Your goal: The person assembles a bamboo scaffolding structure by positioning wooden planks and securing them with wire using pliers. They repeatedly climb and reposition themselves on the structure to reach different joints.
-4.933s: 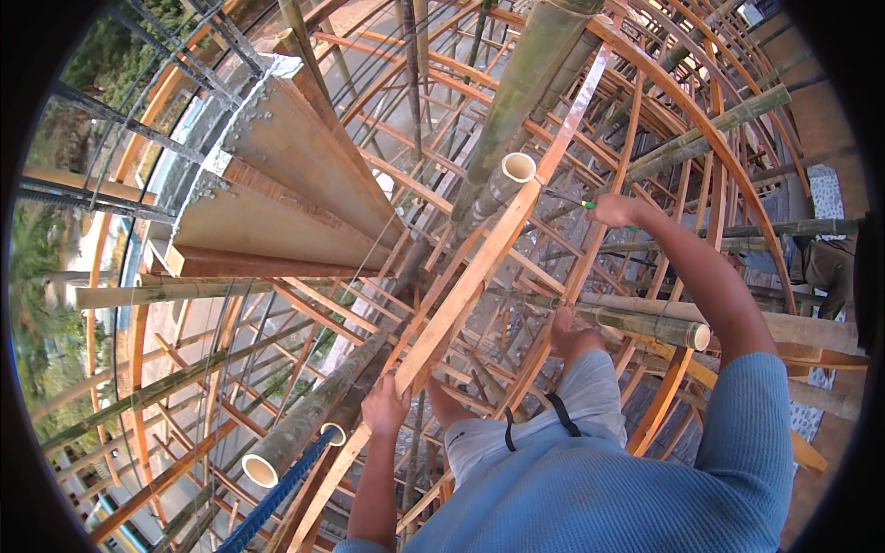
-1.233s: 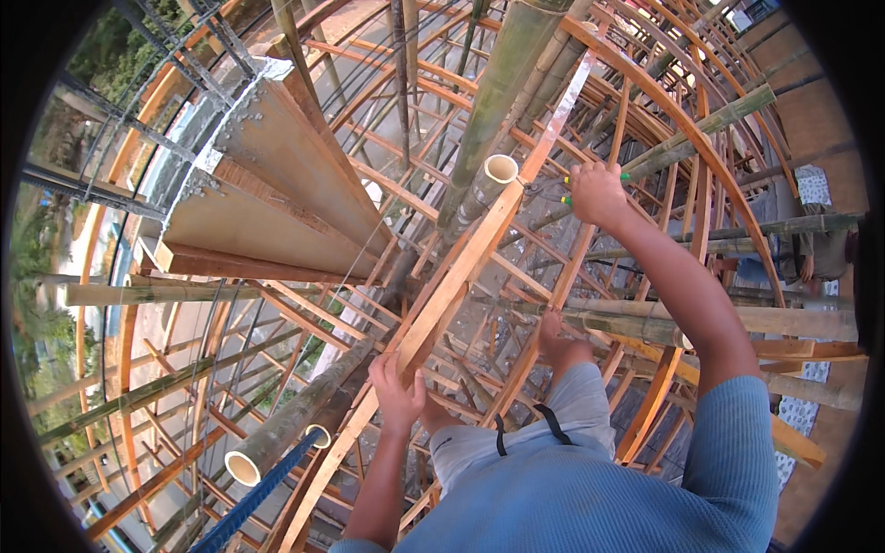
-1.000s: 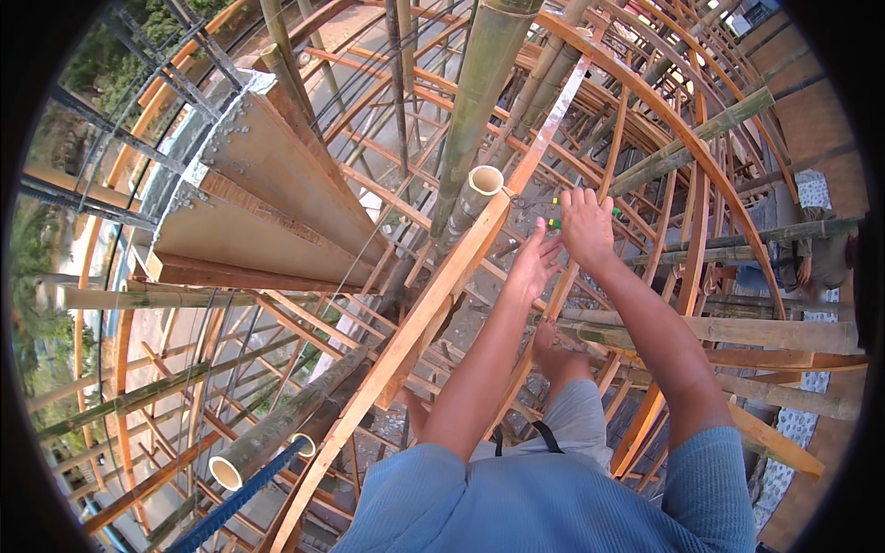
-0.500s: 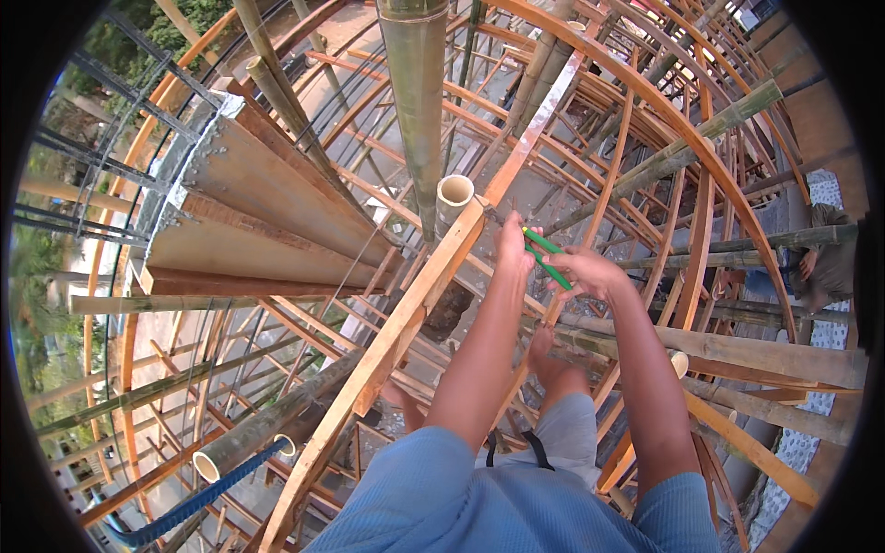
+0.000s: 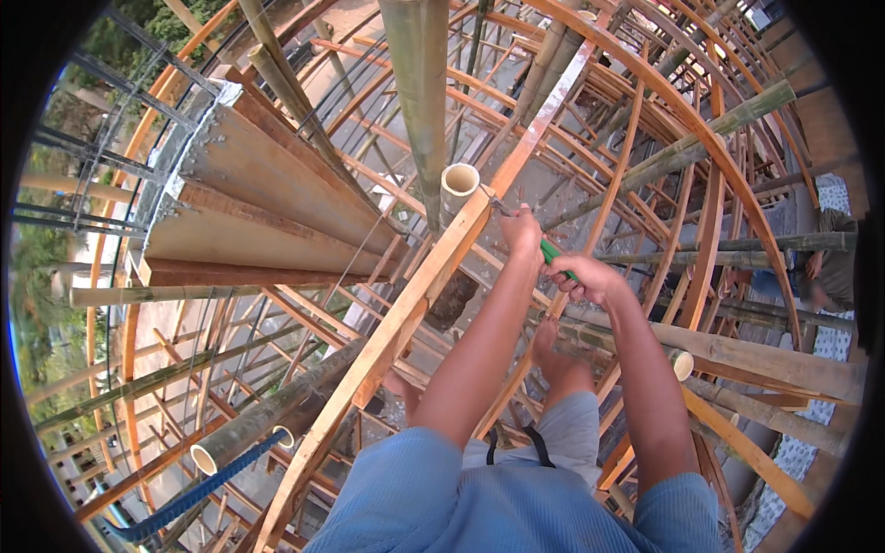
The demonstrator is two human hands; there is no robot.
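Nearest of all, the person's blue ribbed shirt [image 5: 516,502] filled the lower edge, with grey shorts [image 5: 562,433] and a bare foot [image 5: 553,346] showing just beyond it, the foot resting on a horizontal bamboo pole [image 5: 737,350] that ran off to the right. Both bare forearms reached up and away from the body. The right hand [image 5: 590,276] was curled tight around the green handle of a slim hand tool [image 5: 551,253], fingers fully wrapped so that only a short length of green showed between the two hands. The left hand [image 5: 522,230] was closed just ahead of it, near the tool's front end, where a thin metal tip [image 5: 499,206] poked out toward the long pale timber plank [image 5: 406,318]; whether those fingers pinched the tool itself or only rested on it could not be told. That plank ran diagonally from the lower left up to the hands, and its upper end touched the open-mouthed cut end of a pale bamboo tube [image 5: 458,181]. Just behind the tube a thick green bamboo pole [image 5: 422,92] rose to the top edge. Farther left lay stacked brown formwork boards [image 5: 267,203], and all around curved the orange wooden ribs [image 5: 710,166] of the framework. At the far right another person [image 5: 830,267] crouched low.
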